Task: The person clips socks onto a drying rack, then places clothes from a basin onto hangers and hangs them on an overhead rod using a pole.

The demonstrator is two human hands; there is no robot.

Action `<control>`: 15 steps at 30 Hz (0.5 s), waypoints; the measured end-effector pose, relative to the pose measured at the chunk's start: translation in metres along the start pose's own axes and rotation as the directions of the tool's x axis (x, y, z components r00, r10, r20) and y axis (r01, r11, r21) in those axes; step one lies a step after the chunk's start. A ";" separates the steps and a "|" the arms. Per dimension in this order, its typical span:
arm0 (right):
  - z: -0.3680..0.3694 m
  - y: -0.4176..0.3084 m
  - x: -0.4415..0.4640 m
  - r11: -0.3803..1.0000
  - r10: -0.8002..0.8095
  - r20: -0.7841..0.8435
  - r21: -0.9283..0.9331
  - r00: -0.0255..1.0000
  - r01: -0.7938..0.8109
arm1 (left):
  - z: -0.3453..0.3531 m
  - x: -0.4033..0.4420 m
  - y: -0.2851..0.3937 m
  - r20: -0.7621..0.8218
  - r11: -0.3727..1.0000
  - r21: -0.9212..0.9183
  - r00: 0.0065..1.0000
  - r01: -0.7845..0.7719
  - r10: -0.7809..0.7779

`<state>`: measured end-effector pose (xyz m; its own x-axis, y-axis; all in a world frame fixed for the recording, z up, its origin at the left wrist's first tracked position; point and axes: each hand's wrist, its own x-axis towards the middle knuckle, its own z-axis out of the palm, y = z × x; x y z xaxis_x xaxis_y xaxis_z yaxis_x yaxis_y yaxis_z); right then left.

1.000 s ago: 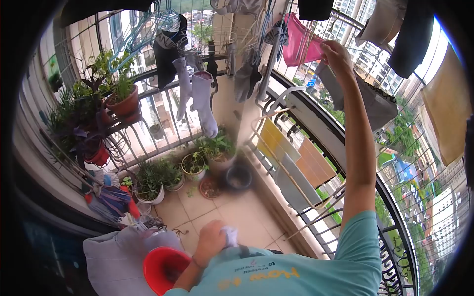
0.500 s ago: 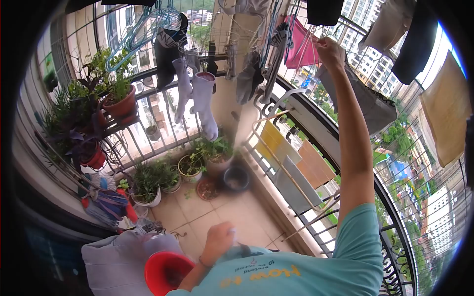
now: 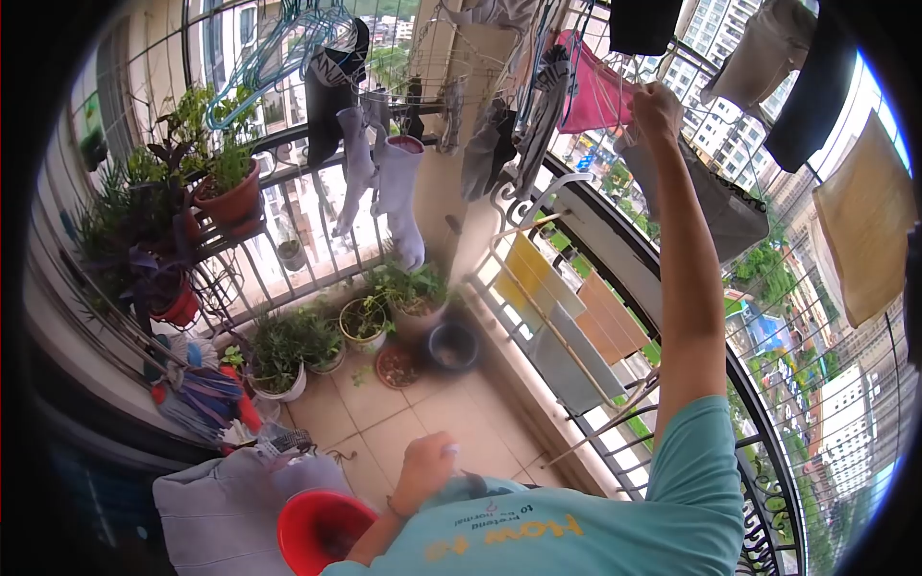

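Observation:
My right hand (image 3: pixel 657 110) is raised at the upper right, its fingers closed around thin white hangers (image 3: pixel 624 88). Beside it hang a pink cloth (image 3: pixel 591 84) and a grey garment (image 3: pixel 715 197). My left hand (image 3: pixel 427 468) is held low in front of my teal shirt (image 3: pixel 576 533), fingers curled in. Whatever it may hold is hidden. A red bucket (image 3: pixel 300 514) is next to my left forearm, partly covered by it.
White socks (image 3: pixel 401 197) and blue hangers (image 3: pixel 274 58) hang ahead. Potted plants (image 3: pixel 279 360) and a dark basin (image 3: pixel 451 346) stand on the tiled floor (image 3: pixel 384 422). A metal rack (image 3: pixel 538 288) with cloths lines the right-hand railing. Grey fabric (image 3: pixel 216 509) is at lower left.
My right hand has lowered slightly and shifted a little to the right, still at the hangers. The left hand stays nearly in place. The view has shifted slightly.

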<state>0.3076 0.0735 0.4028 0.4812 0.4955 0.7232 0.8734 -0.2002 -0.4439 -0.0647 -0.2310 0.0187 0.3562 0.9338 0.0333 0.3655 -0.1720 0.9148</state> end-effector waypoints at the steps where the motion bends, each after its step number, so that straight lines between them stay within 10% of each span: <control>1: -0.001 0.003 0.002 0.999 0.006 0.000 0.032 1.000 -0.006 | 0.000 -0.001 0.002 0.007 0.999 -0.030 1.000 0.019 -0.018; 15: -0.020 0.015 -0.002 0.972 -0.221 0.001 -0.086 0.975 0.220 | 0.012 0.003 -0.008 0.062 0.999 -0.041 0.998 -0.014 0.017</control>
<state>0.3217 0.0531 0.4052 0.2764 0.5283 0.8028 0.9610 -0.1585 -0.2266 -0.0563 -0.2307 0.0067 0.4151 0.9095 0.0235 0.3245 -0.1721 0.9301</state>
